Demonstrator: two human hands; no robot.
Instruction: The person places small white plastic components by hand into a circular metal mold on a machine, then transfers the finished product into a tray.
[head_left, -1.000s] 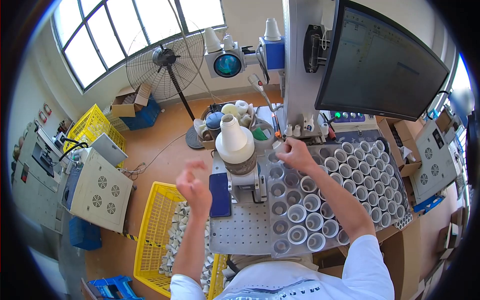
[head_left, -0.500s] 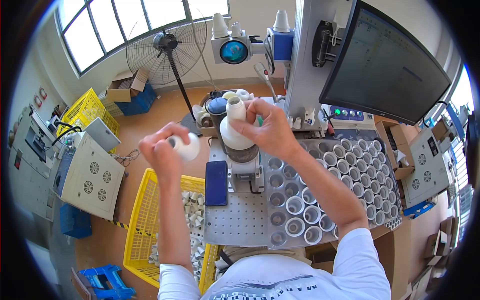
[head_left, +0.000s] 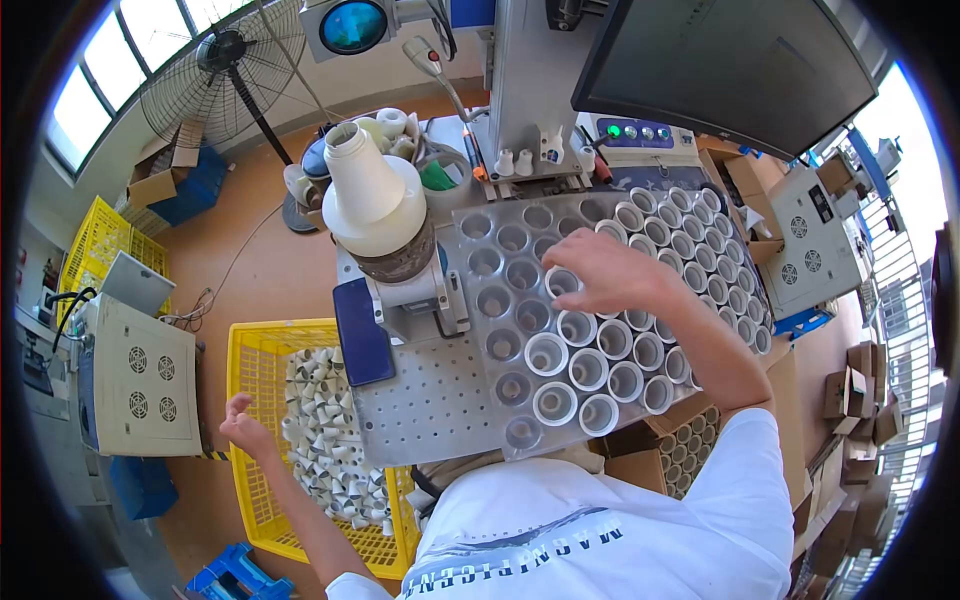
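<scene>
My right hand (head_left: pixel 612 272) is over the clear plastic tray (head_left: pixel 512 388), thumb and fingers around the rim of a white cup (head_left: pixel 563 284). More white cups with dark insides fill the tray's pockets to the right and nearer my body. My left hand (head_left: pixel 250 432) is at the left rim of the yellow basket (head_left: pixel 240 500), fingers partly bent and apart, with nothing visible in them. A white cone-shaped bottle part (head_left: pixel 372 190) with a threaded neck stands upright on the dark round holder (head_left: pixel 400 256), touched by neither hand.
Many small white cone-shaped pieces (head_left: pixel 325 440) lie in the basket. A dark blue phone (head_left: pixel 362 335) rests on the perforated metal plate (head_left: pixel 420 410). Beyond are a lens head (head_left: pixel 353 27), a monitor (head_left: pixel 730 70) and a control box with lit buttons (head_left: pixel 640 133). A floor fan (head_left: pixel 222 50) stands back left.
My right hand has left the bottle part on the holder and moved right to the tray. My left hand has swung down to the basket, and its white piece no longer shows. The view has shifted.
</scene>
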